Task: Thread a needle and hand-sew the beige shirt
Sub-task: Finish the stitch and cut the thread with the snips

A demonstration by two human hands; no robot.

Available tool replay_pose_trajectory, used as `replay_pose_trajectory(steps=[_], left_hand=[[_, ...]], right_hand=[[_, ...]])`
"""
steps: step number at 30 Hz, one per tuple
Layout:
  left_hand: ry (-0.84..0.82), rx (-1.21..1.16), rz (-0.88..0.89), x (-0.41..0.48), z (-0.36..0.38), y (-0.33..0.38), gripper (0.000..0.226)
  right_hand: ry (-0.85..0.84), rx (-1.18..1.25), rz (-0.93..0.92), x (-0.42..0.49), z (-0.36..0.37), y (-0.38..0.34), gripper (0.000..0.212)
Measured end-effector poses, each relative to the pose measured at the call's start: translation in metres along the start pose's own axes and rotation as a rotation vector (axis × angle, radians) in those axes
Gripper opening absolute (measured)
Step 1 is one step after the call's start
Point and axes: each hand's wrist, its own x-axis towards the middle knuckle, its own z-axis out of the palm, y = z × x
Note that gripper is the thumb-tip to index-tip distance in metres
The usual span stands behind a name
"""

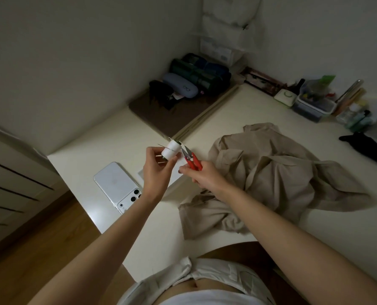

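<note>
At the bottom edge is the person's own torso in pale clothing, with both bare forearms reaching forward over a white table [161,227]. Left of the table lie a wooden floor [51,238] and a pale drawer unit [11,183].

A white phone [115,183] lies camera side up near the table's left edge. Just beyond it is a shallow white box [141,176], partly hidden by the hands, so its contents cannot be made out.

The left hand [155,170] is raised above that box, its thumb and fingers curled round the near end of a white thread spool [171,150]. The spool's long axis tilts from near-left up to far-right. A thin dark sliver juts from it to the left; whether it is a needle cannot be told.

The right hand [203,177] grips red thread snips [192,160], fingers wrapped round the handles. The blades point away and left, with their tips just beside the spool.

The beige shirt [271,172] lies crumpled on the table right of the hands. One fold trails toward the near edge under the right forearm.

Farther back, a brown mat [161,115] holds a grey-blue glasses case [179,85], dark green and blue rolled items [196,73] and something black. At the far right, a clear lidded tub [312,106] contains small mixed objects, with bottles beside it. A black cloth [367,146] lies near them, well apart from the shirt.
</note>
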Motion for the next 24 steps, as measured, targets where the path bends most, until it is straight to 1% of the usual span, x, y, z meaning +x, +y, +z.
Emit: replay_pose_trajectory(steps=[3, 5, 8, 10, 13, 15, 17, 20, 22, 24], left_hand=[[0.034, 0.013, -0.014, 0.002, -0.006, -0.004, 0.029], [0.046, 0.039, -0.023, 0.001, -0.009, -0.008, 0.026], [0.047, 0.125, -0.041, -0.002, -0.012, -0.017, 0.024], [0.011, 0.228, -0.006, -0.007, -0.014, -0.025, 0.024], [-0.050, 0.402, 0.072, -0.014, -0.019, -0.035, 0.025], [-0.066, 0.499, 0.121, -0.015, -0.022, -0.038, 0.026], [-0.071, 0.566, 0.139, -0.016, -0.025, -0.041, 0.027], [-0.081, 0.657, 0.177, -0.013, -0.028, -0.043, 0.026], [-0.092, 0.720, 0.203, -0.010, -0.029, -0.044, 0.028], [-0.102, 0.776, 0.211, -0.007, -0.030, -0.043, 0.028]], right_hand=[[0.007, -0.040, -0.009, -0.002, -0.007, 0.004, 0.023], [0.044, -0.077, -0.006, -0.001, -0.016, 0.009, 0.019], [0.088, -0.064, -0.020, 0.004, -0.025, 0.008, 0.019], [0.106, -0.033, -0.045, 0.008, -0.025, -0.001, 0.019], [0.111, -0.068, -0.105, 0.015, -0.018, -0.014, 0.013], [0.101, -0.104, -0.142, 0.019, -0.014, -0.021, 0.017], [0.079, -0.159, -0.182, 0.021, -0.010, -0.029, 0.021], [0.053, -0.195, -0.255, 0.024, -0.007, -0.042, 0.018], [0.070, -0.200, -0.272, 0.029, -0.006, -0.049, 0.017], [0.071, -0.154, -0.266, 0.032, -0.003, -0.056, 0.017]])
